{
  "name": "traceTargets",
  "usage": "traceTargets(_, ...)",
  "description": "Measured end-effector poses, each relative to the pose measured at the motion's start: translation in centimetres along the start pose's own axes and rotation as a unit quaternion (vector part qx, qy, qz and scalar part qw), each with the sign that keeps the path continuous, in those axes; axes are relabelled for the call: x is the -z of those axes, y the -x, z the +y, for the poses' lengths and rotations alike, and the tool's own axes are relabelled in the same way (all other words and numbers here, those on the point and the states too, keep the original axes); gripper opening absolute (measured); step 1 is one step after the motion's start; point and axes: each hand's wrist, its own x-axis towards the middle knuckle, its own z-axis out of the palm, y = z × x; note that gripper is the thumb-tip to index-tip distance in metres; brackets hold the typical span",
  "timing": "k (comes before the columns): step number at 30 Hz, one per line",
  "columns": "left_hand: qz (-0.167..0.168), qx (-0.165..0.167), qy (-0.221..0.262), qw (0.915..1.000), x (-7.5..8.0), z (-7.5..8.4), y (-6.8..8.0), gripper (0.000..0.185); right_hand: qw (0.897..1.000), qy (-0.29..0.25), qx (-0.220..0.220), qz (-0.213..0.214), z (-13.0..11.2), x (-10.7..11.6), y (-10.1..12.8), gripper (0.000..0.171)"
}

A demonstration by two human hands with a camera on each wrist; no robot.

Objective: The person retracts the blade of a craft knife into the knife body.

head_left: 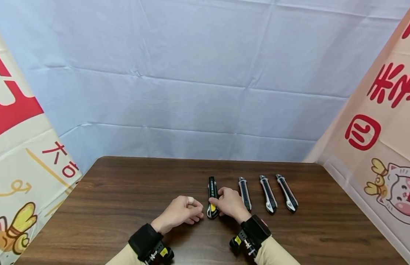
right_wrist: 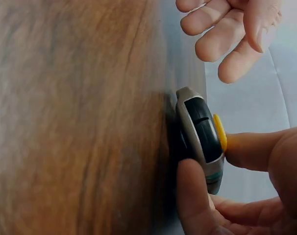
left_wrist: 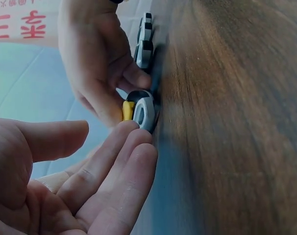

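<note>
Right hand [head_left: 229, 203] fingers grip the utility knife [head_left: 212, 197]; left hand [head_left: 179, 213] rests loosely curled, empty.

Four utility knives lie in a row on the table [head_left: 125, 191], each pointing away from the person. The leftmost knife [head_left: 212, 195] lies between the two hands: the right hand [head_left: 228, 203] grips its near end, the left hand [head_left: 181, 213] rests just left of it, perhaps touching. Three other knives [head_left: 267, 193] lie to the right, side by side.
</note>
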Motion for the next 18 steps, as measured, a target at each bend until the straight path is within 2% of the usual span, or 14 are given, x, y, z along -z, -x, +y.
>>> traceTargets(6,0.019,-0.022,-0.036,0.9989,0.2,-0.2,0.1,0.028,0.998,0.050,0.012,0.018,0.1,0.1,0.2,0.046)
traceTargets(9,0.038,-0.042,-0.079,0.9953,0.2,-0.3,0.1,0.027,0.995,0.088,0.025,0.036,0.1,0.5,0.5,0.040)
traceTargets(11,0.055,-0.055,-0.120,0.9897,0.2,-0.3,0.1,0.027,0.993,0.104,0.041,0.048,0.1,0.9,0.7,0.036)
traceTargets(14,0.095,-0.079,-0.204,0.9712,0.5,-0.3,0.3,0.025,0.988,0.117,0.074,0.072,0.6,1.9,1.3,0.033)
traceTargets(18,0.159,-0.099,-0.310,0.9319,1.4,-0.4,0.9,0.026,0.979,0.137,0.117,0.099,2.0,3.9,2.2,0.038)
